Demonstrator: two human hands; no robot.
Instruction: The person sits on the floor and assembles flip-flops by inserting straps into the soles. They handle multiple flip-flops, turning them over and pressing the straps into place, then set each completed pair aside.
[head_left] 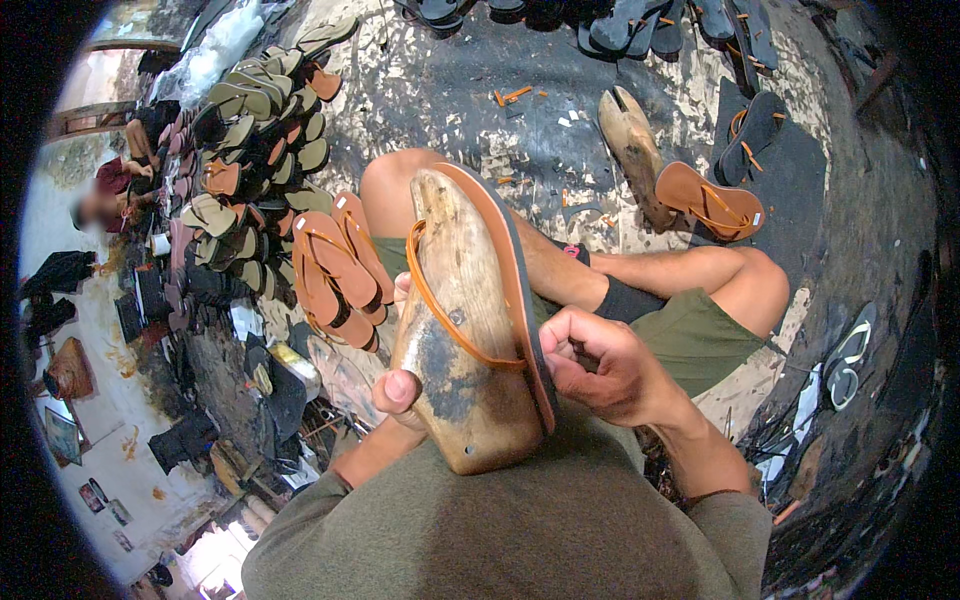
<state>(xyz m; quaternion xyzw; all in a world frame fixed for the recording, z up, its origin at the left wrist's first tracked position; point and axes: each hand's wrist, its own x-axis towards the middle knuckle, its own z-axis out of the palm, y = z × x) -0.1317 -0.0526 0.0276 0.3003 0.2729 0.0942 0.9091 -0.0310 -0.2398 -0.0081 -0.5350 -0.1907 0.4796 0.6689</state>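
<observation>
A wooden shoe last (495,405), worn and dark-stained, stands tilted in front of my chest. Against its right side lies a flip-flop (512,260) with a brown top and dark sole edge; its orange-brown strap (440,312) loops across the last. My left hand (399,394) is closed round the left side of the last, thumb in front, the other fingers mostly hidden behind. At the sole's right edge, near the strap's end, my right hand (610,370) is curled shut, thumb against the bent fingers. Whatever those fingers pinch is hidden.
Finished brown flip-flops (335,262) lie by my left knee, beside a large heap of olive sandals (255,110). Beyond my legs are a second wooden last (632,150) and a brown flip-flop (708,200). Black sandals line the far edge. A person (125,190) sits far left.
</observation>
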